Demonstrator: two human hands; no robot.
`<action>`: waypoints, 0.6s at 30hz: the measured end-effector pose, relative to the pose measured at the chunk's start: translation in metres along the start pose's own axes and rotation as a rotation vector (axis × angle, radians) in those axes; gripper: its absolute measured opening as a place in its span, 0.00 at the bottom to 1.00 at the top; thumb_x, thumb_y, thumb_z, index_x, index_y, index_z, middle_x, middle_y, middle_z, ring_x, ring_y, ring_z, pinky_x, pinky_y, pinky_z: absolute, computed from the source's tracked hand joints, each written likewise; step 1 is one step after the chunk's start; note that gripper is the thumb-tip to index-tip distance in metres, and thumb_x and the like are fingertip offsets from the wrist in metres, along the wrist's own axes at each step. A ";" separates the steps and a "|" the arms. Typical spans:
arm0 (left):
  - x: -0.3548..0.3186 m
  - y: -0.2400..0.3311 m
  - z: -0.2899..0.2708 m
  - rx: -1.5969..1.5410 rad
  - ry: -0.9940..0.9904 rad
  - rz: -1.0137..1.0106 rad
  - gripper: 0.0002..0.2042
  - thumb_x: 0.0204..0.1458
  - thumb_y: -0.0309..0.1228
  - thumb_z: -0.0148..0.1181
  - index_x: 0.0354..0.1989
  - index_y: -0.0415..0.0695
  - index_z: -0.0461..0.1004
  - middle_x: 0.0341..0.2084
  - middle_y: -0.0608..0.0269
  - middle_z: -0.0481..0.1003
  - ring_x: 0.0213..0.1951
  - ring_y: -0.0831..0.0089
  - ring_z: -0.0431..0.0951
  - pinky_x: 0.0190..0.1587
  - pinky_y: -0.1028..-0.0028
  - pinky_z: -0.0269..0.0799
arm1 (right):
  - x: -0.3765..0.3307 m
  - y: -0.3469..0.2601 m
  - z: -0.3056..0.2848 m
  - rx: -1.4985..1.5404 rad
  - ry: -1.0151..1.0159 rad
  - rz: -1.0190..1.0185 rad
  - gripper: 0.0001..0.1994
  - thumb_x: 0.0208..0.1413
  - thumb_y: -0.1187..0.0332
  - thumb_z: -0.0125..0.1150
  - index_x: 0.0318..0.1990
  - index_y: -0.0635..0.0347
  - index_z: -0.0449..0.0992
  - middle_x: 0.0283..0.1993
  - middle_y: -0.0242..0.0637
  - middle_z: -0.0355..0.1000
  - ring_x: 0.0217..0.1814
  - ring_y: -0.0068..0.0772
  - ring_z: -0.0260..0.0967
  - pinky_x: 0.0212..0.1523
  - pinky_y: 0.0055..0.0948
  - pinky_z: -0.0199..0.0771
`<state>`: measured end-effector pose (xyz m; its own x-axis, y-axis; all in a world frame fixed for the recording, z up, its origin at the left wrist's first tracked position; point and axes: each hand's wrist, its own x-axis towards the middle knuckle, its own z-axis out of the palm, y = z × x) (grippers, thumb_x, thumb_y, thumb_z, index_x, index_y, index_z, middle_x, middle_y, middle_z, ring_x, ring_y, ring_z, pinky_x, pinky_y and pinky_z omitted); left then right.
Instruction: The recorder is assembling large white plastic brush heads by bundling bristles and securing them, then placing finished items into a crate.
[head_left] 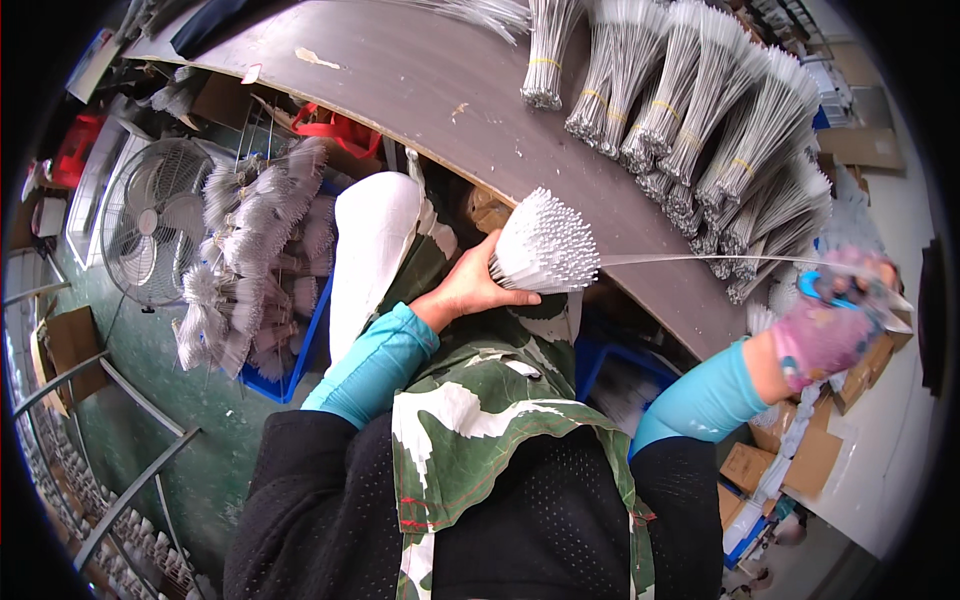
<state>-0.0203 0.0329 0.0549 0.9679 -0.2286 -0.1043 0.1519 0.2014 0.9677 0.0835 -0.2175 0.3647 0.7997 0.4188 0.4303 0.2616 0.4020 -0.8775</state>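
Note:
My left hand point(468, 284) is wrapped round a thick bundle of thin rods point(545, 245), its round face of many white tips turned up toward me. From the bundle's right side a thin clear strip point(690, 259) runs taut to my right hand point(825, 325), far out to the right. That hand wears a pink patterned glove and is closed on the strip's far end, slightly blurred. A bright blue loop point(815, 288), like a scissors handle, shows at its fingers; the rest of that tool is hard to make out.
Several banded bundles of wire stems with white tips point(690, 90) lie piled on the brown table point(420, 75). At left, a blue crate point(313, 340) holds more bundles beside a standing fan point(148, 222). Metal rails point(130, 500) stand lower left; cardboard boxes point(815, 462) are lower right.

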 end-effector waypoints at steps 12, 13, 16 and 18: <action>0.001 0.006 -0.004 -0.198 -0.159 -0.124 0.35 0.32 0.32 0.75 0.52 0.37 0.66 0.46 0.61 0.73 0.49 0.74 0.70 0.57 0.72 0.60 | 0.150 0.256 0.027 0.243 0.610 0.371 0.05 0.56 0.73 0.50 0.36 0.66 0.71 0.32 0.38 0.72 0.22 0.22 0.64 0.17 0.16 0.60; 0.002 0.006 -0.002 -0.220 -0.167 -0.109 0.35 0.32 0.32 0.75 0.52 0.37 0.66 0.46 0.61 0.73 0.49 0.74 0.70 0.56 0.72 0.60 | 0.163 0.271 0.019 0.218 0.532 0.538 0.06 0.57 0.74 0.49 0.38 0.67 0.69 0.35 0.42 0.72 0.22 0.22 0.64 0.17 0.16 0.59; 0.002 0.006 -0.006 -0.239 -0.149 -0.098 0.34 0.32 0.31 0.75 0.51 0.37 0.66 0.45 0.62 0.73 0.48 0.75 0.70 0.56 0.72 0.61 | 0.141 0.291 0.023 0.171 0.350 0.562 0.08 0.59 0.75 0.46 0.43 0.68 0.66 0.40 0.50 0.72 0.27 0.24 0.66 0.17 0.14 0.58; 0.002 0.004 -0.004 -0.243 -0.155 -0.064 0.34 0.32 0.31 0.75 0.51 0.36 0.67 0.45 0.62 0.73 0.48 0.75 0.70 0.55 0.73 0.61 | 0.112 0.257 0.042 -0.088 0.222 0.536 0.11 0.60 0.69 0.46 0.47 0.66 0.67 0.39 0.45 0.72 0.27 0.21 0.66 0.18 0.13 0.58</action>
<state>-0.0167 0.0375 0.0576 0.9156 -0.3870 -0.1094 0.2735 0.3999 0.8748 0.2181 -0.0333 0.1963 0.9244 0.3602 -0.1253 -0.1748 0.1080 -0.9787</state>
